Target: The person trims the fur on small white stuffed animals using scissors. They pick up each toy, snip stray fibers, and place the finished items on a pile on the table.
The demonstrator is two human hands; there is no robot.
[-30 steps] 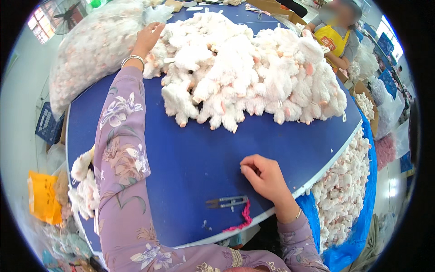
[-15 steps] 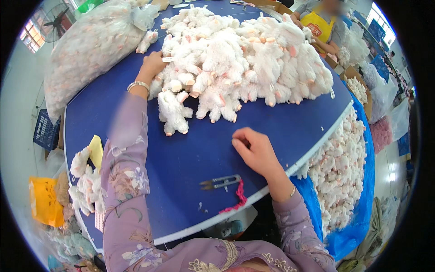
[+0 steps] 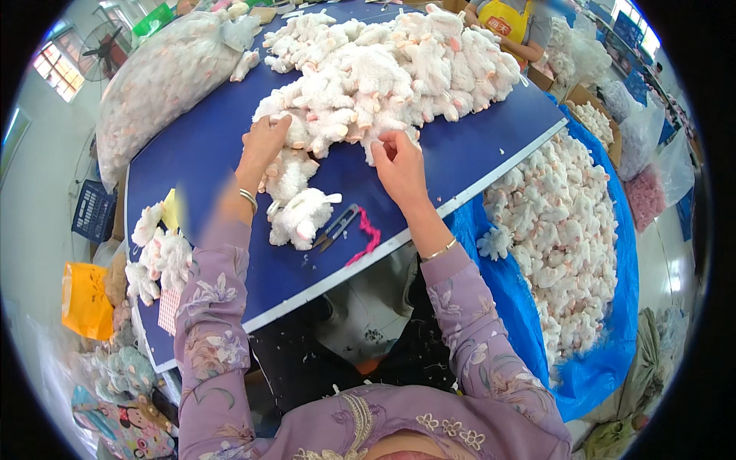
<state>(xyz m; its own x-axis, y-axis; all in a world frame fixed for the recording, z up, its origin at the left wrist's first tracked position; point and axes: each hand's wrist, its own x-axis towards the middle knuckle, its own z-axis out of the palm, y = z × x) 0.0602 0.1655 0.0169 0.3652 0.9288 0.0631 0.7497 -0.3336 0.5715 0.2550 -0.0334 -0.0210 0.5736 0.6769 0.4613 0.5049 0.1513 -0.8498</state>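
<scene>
White fluffy plush toy (image 3: 300, 218) lies nearest me, right by silver U-shaped metal snips (image 3: 340, 230) with bright-pink twisted cord (image 3: 374, 236); best keep fur off the blades. My right hand (image 3: 399, 165), thumb-finger gap narrow, is at the front of the white plush heap (image 3: 368, 77); left hand (image 3: 264, 146), curled, at its left. Can't tell if either grips. I'd pinch bodies, avoids dragging neighbours.

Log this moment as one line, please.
white plush-toy pile: on blue table | left grip: at pile's left edge | right grip: at pile's near edge | snips: beside pink cord
</scene>
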